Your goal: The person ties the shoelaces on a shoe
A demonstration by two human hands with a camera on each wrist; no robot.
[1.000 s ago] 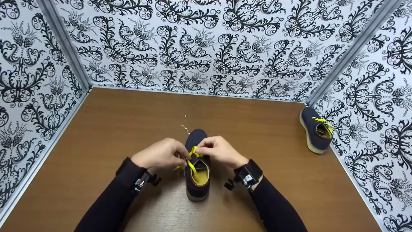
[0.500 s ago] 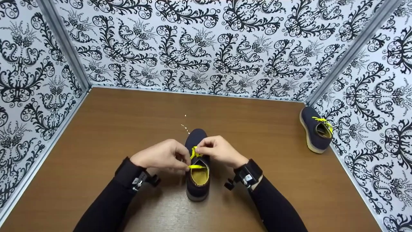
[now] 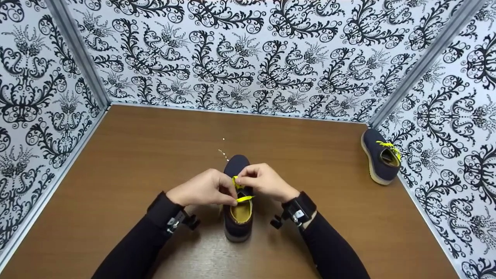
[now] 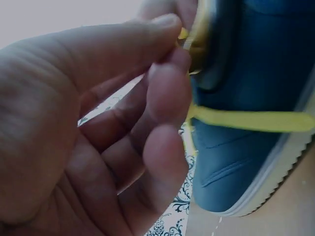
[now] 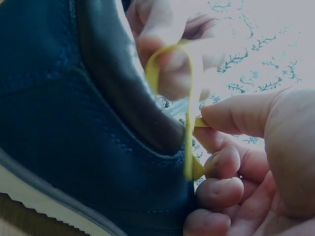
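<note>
A dark blue shoe [image 3: 237, 229] with a yellow lining stands mid-table in the head view, toe pointing away from me. Above its opening, my left hand [image 3: 205, 189] pinches a yellow shoelace [image 3: 244, 199] between thumb and index finger, a short stretch sticking out to the right. My right hand [image 3: 268, 182] pinches another part of the lace over the laced front of the shoe. A curved loop of lace [image 5: 193, 78] runs between both hands in the right wrist view. Across the shoe's side in the left wrist view hangs a lace strand [image 4: 256, 120].
A second dark blue shoe [image 3: 378, 159] with yellow laces stands by the right wall. Patterned panels [image 3: 240, 54] enclose the brown table [image 3: 155, 135] at the back and sides. Small white marks [image 3: 223, 153] lie just beyond the shoe's toe.
The left hand has moved slightly right over the shoe, taking its lace with it; the lace hung into the opening before and now points right. The right hand has stayed put.
</note>
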